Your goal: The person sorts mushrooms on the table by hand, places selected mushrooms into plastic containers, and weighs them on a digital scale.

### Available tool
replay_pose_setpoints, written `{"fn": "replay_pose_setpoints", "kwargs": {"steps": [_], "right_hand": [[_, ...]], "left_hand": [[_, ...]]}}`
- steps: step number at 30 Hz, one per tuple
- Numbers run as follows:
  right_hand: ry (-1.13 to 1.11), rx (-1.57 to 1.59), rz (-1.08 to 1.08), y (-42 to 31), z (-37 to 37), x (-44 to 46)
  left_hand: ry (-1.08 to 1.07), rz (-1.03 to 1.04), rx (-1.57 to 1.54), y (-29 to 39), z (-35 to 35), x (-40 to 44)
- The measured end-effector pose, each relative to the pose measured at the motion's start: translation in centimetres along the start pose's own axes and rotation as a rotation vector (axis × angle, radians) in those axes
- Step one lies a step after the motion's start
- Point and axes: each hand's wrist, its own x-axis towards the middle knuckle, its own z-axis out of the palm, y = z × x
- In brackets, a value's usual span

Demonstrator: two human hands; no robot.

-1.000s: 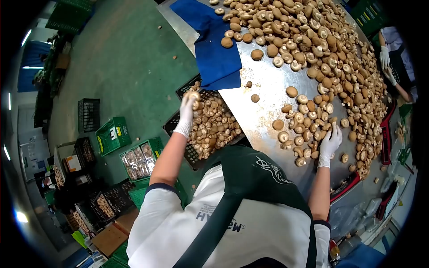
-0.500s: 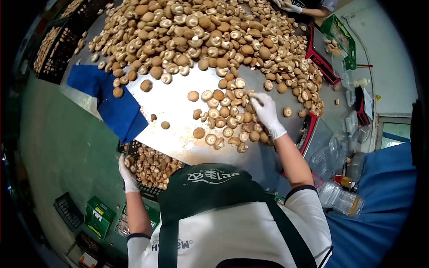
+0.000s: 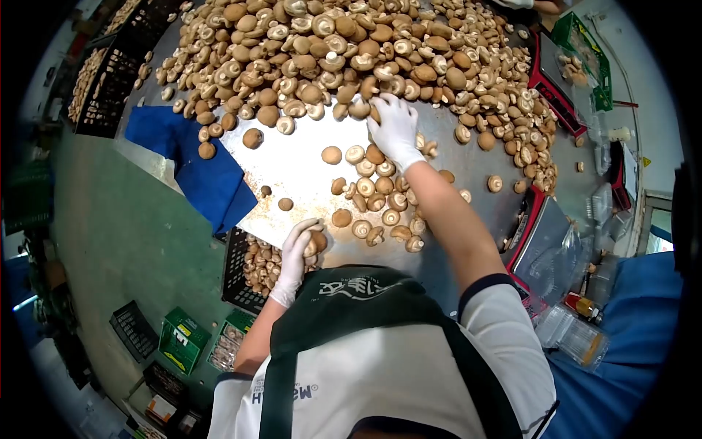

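Observation:
My left hand, in a white glove, is closed around a brown-capped mushroom above the table's near edge. Just below it is a black crate of small mushrooms, partly covered by my hand and apron. My right hand, also gloved, reaches to the front of the big mushroom pile. Its fingers are curled on a mushroom there, partly hidden by them. Another mushroom lies right beside the fingertips. Under my right forearm spreads a loose group of mushrooms, many stem up.
A blue cloth hangs over the metal table's left corner. Red scales and clear plastic boxes stand at the right. Black crates and green crates sit to the left. Another person's gloved hand shows at the top right.
My right hand has moved from the loose group up to the pile's edge. My left hand has come from the crate's outer side over to the table edge, holding a mushroom. The view has shifted slightly.

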Motion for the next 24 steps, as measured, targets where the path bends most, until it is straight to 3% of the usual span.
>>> {"fn": "replay_pose_setpoints", "kwargs": {"steps": [8, 10, 12, 14, 16, 19, 22, 24], "right_hand": [[-0.177, -0.006, 0.108, 3.0, -4.5, -3.6], [-0.038, 0.098, 0.047, 2.1, -5.2, -2.2], [-0.102, 0.065, -0.02, 0.7, -5.5, -0.1], [-0.416, -0.092, 0.009, -0.4, -4.1, 1.2], [-0.466, -0.118, 0.067, -1.0, -3.1, 2.0], [-0.389, 0.128, 0.128, -0.4, -2.8, 1.5], [-0.048, 0.372, -0.03, -0.5, -3.7, -1.1], [-0.147, 0.541, -0.087, -4.7, -7.2, -3.1]], "left_hand": [[-0.094, 0.172, 0.126, -1.8, 0.4, 2.5], [-0.103, 0.223, 0.183, -1.9, 0.3, 2.7], [-0.105, 0.189, 0.148, -1.5, 0.4, 2.5], [-0.114, 0.195, 0.156, -1.3, 0.2, 2.6], [-0.113, 0.21, 0.179, -0.9, 0.3, 2.5], [-0.102, 0.135, 0.092, -0.5, 0.0, 2.9], [-0.16, -0.027, -0.175, -0.1, 0.1, 3.7], [-0.263, -0.105, -0.277, 0.8, 0.5, 3.8]]}}
